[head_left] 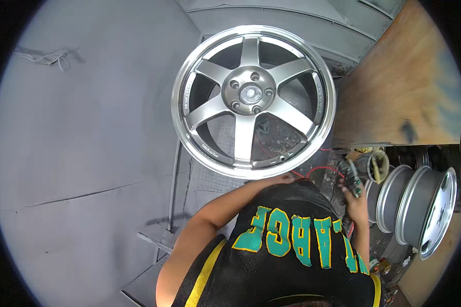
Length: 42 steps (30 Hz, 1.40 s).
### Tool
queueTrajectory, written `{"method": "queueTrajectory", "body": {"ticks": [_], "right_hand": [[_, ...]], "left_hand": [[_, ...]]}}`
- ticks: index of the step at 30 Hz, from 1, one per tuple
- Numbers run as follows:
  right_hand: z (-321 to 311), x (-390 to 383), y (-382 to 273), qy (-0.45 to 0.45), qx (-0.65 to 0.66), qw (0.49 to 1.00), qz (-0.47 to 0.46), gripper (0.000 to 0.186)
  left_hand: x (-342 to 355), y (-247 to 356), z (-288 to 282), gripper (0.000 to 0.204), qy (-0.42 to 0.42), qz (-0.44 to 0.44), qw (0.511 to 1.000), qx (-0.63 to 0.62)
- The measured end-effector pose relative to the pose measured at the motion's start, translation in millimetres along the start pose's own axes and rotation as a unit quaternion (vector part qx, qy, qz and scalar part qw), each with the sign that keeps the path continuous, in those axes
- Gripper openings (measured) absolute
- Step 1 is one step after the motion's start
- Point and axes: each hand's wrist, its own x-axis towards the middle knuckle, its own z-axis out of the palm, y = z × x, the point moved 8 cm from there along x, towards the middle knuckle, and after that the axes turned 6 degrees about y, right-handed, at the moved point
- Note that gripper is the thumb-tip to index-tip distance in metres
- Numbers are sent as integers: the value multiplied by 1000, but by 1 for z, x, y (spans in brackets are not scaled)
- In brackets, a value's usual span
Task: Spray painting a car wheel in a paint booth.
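Note:
A silver six-spoke wheel rim [246, 140] is face up in front of me, with a polished outer lip and bolt holes round its hub. My left hand [281, 179] is at the lip's near edge, close against my black jersey. Its fingers are mostly hidden, so whether they grip the rim does not show. Off to the right, beside the wheel and apart from it, my right hand [354, 200] is closed round a silver and dark green spray gun [351, 178]. A thin red hose [320, 168] runs near the gun and under the wheel.
More silver wheel rims [412, 204] stand on edge at the right. A stained bucket [376, 166] with a stick-like thing in it is beside the gun. A wooden board [394, 87] rises at the right, a grey wall [97, 128] at the left. Metal bars [153, 241] lie lower left.

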Motion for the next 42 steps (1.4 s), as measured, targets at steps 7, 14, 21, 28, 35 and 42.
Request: {"method": "queueTrajectory", "body": {"ticks": [7,14,21,28,35,42], "right_hand": [[23,-19,39,-145,53,985,74,32],[12,-13,17,-183,-59,978,-76,36],[6,-15,-27,-298,2,953,-52,44],[-7,-21,-116,-340,85,933,-85,44],[39,-14,-223,-318,139,935,-69,43],[77,17,-274,-242,105,954,-138,34]], "left_hand": [[91,54,34,26,110,-89,982,-125],[92,55,24,19,135,-185,930,-288],[42,91,25,26,84,-178,966,-165],[-66,23,36,40,-27,24,999,-5],[-169,-53,-68,43,147,-262,946,122],[-213,-95,-188,30,505,-290,782,-221]]}}
